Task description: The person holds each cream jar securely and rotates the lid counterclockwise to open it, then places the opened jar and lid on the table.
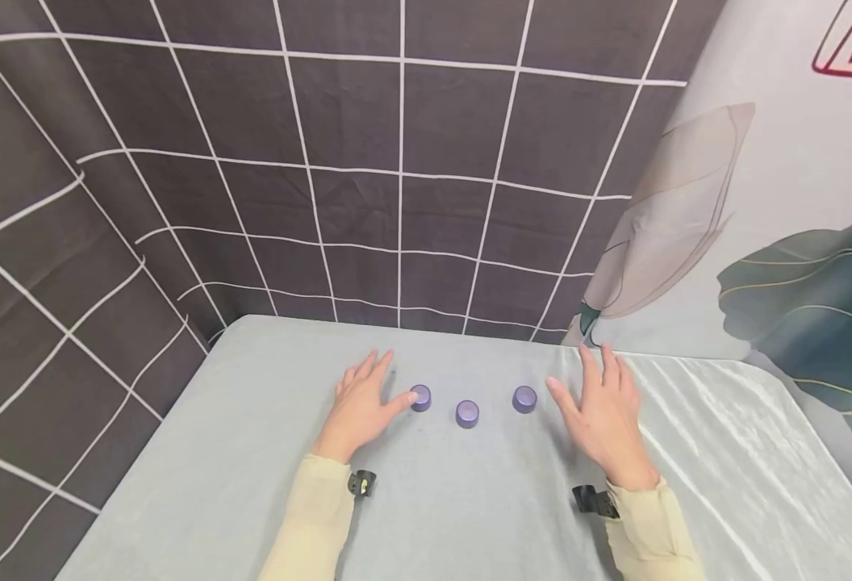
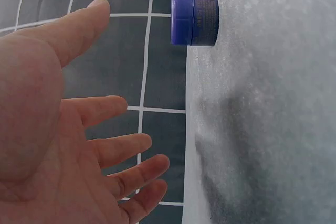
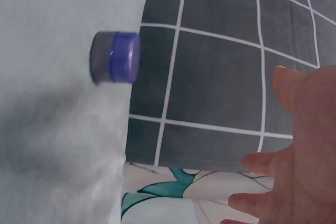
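Note:
Three small purple round jars stand in a row on the pale grey tablecloth (image 1: 469,516): a left jar (image 1: 420,398), a middle jar (image 1: 467,413) and a right jar (image 1: 524,399). My left hand (image 1: 364,403) hovers flat with fingers spread, its thumb tip right beside the left jar (image 2: 194,18). To the right of the right jar (image 3: 115,57), my right hand (image 1: 603,411) is spread open, thumb pointing at it with a small gap. Neither hand holds anything.
A dark grid-patterned curtain (image 1: 368,161) hangs behind and to the left of the table. At the right hangs a pale cloth with leaf prints (image 1: 782,242). Black wrist straps (image 1: 362,482) show at both cuffs.

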Action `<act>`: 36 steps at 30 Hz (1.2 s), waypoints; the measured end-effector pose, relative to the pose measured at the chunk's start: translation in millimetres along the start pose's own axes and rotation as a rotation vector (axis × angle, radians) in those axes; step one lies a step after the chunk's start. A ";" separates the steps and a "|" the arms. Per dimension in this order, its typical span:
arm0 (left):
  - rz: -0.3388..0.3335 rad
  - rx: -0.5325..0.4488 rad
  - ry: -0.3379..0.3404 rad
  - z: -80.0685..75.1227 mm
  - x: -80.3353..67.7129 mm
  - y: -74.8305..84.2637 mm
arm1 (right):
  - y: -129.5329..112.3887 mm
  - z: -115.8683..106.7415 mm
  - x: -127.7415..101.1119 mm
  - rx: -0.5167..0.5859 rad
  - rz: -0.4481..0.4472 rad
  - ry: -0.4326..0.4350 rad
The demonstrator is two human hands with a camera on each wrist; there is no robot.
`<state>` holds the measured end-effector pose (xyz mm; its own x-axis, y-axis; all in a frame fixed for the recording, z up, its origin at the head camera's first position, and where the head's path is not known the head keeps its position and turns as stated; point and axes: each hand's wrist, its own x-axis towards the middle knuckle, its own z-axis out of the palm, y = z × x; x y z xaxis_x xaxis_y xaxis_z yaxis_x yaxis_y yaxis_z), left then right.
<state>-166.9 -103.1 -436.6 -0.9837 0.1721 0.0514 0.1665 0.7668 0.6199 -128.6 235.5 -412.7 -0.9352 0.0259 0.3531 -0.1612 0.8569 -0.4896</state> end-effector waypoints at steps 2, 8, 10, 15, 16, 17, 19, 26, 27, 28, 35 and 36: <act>0.001 0.000 -0.004 0.5 0.3 -0.4 | -4.2 0.1 1.2 0.007 0.005 -0.006; 0.015 -0.005 -0.023 1.0 -0.1 -0.9 | -14.4 3.8 3.5 0.021 0.001 -0.008; 0.027 -0.007 -0.028 1.1 -0.1 -1.3 | -17.1 6.3 3.8 0.023 -0.012 0.001; 0.059 -0.019 -0.036 1.7 0.0 -1.4 | -25.6 12.7 5.8 0.030 -0.046 0.021; 0.060 -0.024 -0.036 1.8 0.0 -1.2 | -27.8 13.9 6.3 0.030 -0.050 0.023; 0.062 -0.030 -0.037 2.0 0.2 -0.9 | -30.0 15.1 7.0 0.028 -0.053 0.021; 0.059 -0.039 -0.040 2.6 0.9 -0.2 | -34.6 17.2 8.1 0.025 -0.056 0.013; 0.036 -0.074 -0.054 5.7 2.0 4.3 | -47.3 26.5 9.3 0.037 -0.052 -0.033; 0.033 -0.077 -0.054 6.0 2.0 5.0 | -48.9 28.0 9.0 0.038 -0.054 -0.037; 0.030 -0.076 -0.054 6.3 2.1 5.7 | -50.3 29.6 8.8 0.041 -0.058 -0.037; 0.031 -0.068 -0.049 9.3 2.3 7.6 | -60.4 40.2 9.0 0.057 -0.101 -0.016; 0.032 -0.069 -0.049 9.5 2.2 7.8 | -62.1 41.1 9.1 0.059 -0.103 -0.018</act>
<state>-167.1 -90.9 -439.1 -0.9733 0.2268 0.0345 0.1907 0.7164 0.6711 -140.0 161.3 -411.9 -0.9182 -0.0705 0.3897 -0.2745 0.8226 -0.4980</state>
